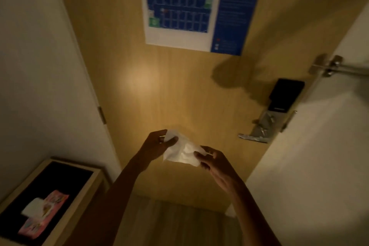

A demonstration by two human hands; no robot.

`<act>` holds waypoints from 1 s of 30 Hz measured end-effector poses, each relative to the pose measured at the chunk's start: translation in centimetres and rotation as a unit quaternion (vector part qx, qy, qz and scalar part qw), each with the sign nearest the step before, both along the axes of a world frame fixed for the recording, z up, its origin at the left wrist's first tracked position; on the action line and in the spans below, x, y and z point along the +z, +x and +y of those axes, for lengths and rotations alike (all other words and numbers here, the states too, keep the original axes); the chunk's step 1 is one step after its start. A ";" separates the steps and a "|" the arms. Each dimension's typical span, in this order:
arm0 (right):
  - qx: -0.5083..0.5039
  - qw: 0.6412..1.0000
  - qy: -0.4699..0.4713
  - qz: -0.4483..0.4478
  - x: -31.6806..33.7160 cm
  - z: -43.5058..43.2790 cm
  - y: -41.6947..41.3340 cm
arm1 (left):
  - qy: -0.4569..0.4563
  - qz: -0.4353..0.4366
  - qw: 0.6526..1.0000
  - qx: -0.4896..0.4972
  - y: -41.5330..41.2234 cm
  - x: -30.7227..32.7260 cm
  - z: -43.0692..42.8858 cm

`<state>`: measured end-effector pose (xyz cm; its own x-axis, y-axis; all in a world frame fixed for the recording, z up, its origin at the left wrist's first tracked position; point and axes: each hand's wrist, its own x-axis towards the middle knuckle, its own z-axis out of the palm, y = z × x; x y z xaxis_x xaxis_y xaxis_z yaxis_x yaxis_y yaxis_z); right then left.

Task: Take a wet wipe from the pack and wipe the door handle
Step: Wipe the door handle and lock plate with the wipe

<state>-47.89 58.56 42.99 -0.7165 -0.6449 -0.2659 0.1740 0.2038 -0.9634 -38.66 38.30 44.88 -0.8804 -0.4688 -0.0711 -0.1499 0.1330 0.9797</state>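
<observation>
A white wet wipe (182,152) is stretched between both of my hands in front of the wooden door (159,90). My left hand (157,144) pinches its upper left corner and my right hand (211,159) pinches its lower right edge. The silver lever door handle (254,137) juts out below a black lock plate (284,96), to the right of and slightly above my hands, apart from them. The pink wet wipe pack (44,213) lies at the lower left on a dark-topped wooden stand (87,183), its flap open with a white wipe showing.
A blue and white floor plan sign (197,8) hangs on the door above. A metal swing latch (331,66) sits at the upper right by the white wall (319,156). Another white wall (36,66) closes the left side. Striped carpet (179,223) lies below.
</observation>
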 end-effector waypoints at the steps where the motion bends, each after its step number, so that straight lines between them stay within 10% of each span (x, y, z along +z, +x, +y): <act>1: -0.005 1.000 0.008 -0.001 -0.3 1.7 -0.4 | 0.002 -0.004 1.000 -0.006 -0.8 -0.1 1.5; 17: -0.204 0.958 -0.146 -0.137 -2.1 15.5 -5.3 | 0.092 -0.061 0.991 -0.080 -9.5 -2.9 14.3; 30: -0.368 0.896 0.017 0.249 -3.0 15.7 -12.1 | -0.047 -0.012 0.999 -0.017 -17.7 -5.4 13.1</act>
